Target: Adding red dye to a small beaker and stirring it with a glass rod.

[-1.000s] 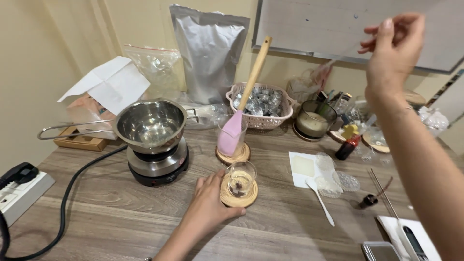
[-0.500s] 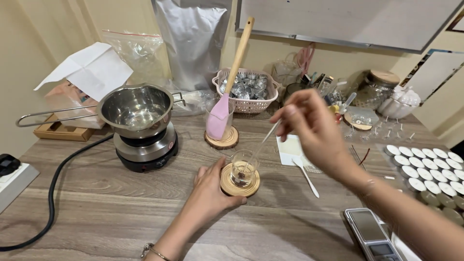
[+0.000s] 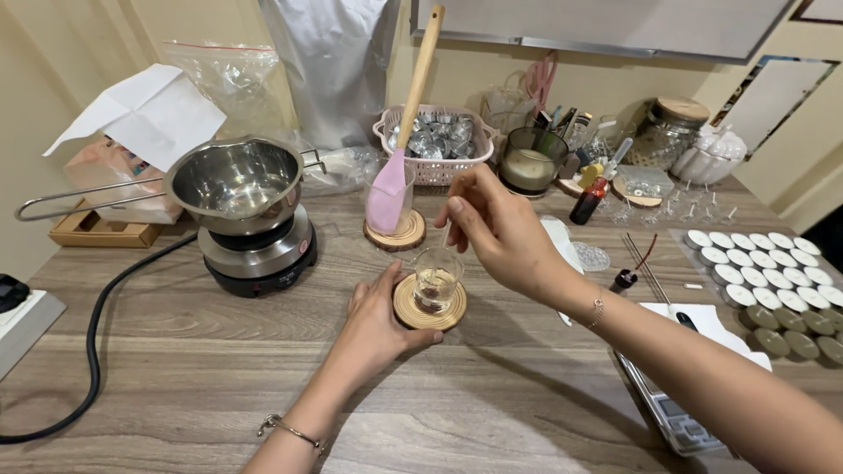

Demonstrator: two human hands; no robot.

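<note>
1. Left hand [image 3: 373, 325] on worktop [image 3: 176, 369], fingers curled against edge of round wood coaster [image 3: 428, 304], gripping it
2. Small clear glass [image 3: 436, 279] upright on that coaster, centre of worktop, a little liquid at bottom
3. Right hand [image 3: 500, 230] just above glass, fingers pinched on a thin clear stick [image 3: 446, 235] pointing down into glass
4. Pink spatula [image 3: 397, 167] with wooden handle standing in a second glass on another coaster, just behind
5. Steel pot [image 3: 235, 180] on small hotplate [image 3: 259, 259], left of glass, black cord trailing off left
6. Pink basket [image 3: 435, 145] of metal cups at back; rows of tealights [image 3: 773, 281] far right, scale [image 3: 667, 412] near right forearm
</note>
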